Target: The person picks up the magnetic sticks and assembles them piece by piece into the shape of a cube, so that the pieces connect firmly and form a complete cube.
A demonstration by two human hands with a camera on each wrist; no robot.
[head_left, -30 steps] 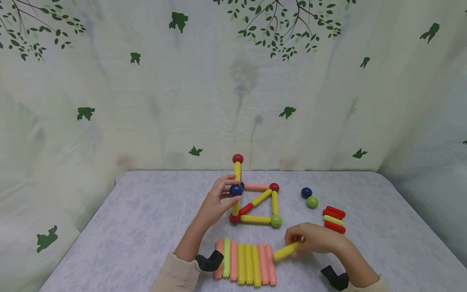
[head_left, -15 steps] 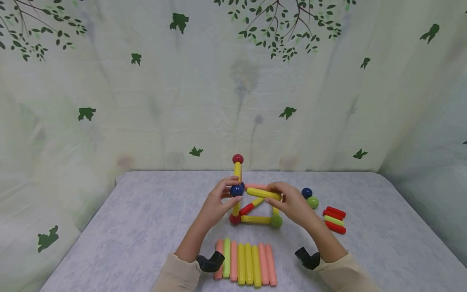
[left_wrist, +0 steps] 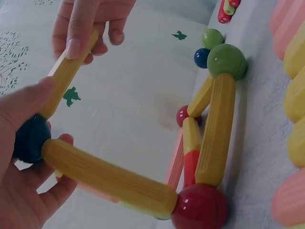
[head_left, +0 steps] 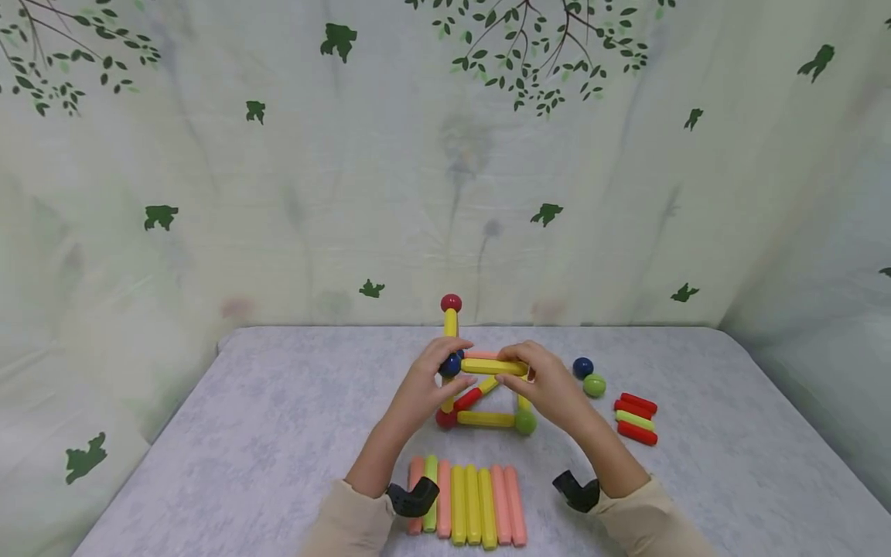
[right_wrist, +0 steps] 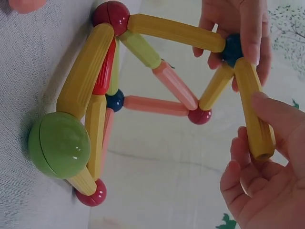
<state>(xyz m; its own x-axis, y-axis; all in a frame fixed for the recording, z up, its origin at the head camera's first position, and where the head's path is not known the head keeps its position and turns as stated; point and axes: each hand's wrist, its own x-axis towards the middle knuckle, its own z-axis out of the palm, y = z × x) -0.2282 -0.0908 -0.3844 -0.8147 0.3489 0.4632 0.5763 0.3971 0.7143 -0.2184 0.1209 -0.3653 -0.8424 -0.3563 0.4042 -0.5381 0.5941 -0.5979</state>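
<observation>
A building frame of sticks and balls stands mid-table. My left hand (head_left: 426, 377) grips its raised blue ball (left_wrist: 32, 138), which sits on a yellow stick (left_wrist: 112, 176) rising from a red ball (left_wrist: 199, 207). My right hand (head_left: 553, 391) pinches another yellow stick (right_wrist: 250, 107) by its outer end, thumb on one side and fingers on the other. That stick lies about level, its far end against the blue ball. The base holds a green ball (right_wrist: 59, 145) and a two-part red and yellow diagonal. Another red ball (head_left: 451, 302) tops the frame.
A row of pink, yellow and light green sticks (head_left: 473, 503) lies at the front, below both forearms. Right of the frame are a loose blue ball (head_left: 583, 367), a green ball (head_left: 595, 386) and several short red and green sticks (head_left: 636, 419). A patterned curtain (head_left: 348, 155) hangs behind the table.
My right hand has carried the yellow stick from beside the front row up and left, and its end now meets the blue ball. The left hand has stayed at that ball.
</observation>
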